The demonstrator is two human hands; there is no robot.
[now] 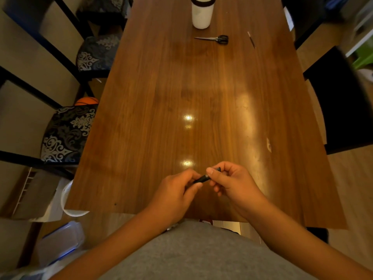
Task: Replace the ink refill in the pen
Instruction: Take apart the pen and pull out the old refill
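A: Dark pen [203, 178] held just above the surface's [153, 110] near edge, left hand [177, 196] pinching one end, right hand [232, 181] clamped on the other.

B: Looks like an unscrewing step. Best keep the left grip steady, twist with the right, pull straight so nothing springs loose.

A: The count: one pen, one thin stick [251, 39], maybe a refill, by the far right edge, one pair of scissors [215, 39], one white cup [202, 12] at the far edge.
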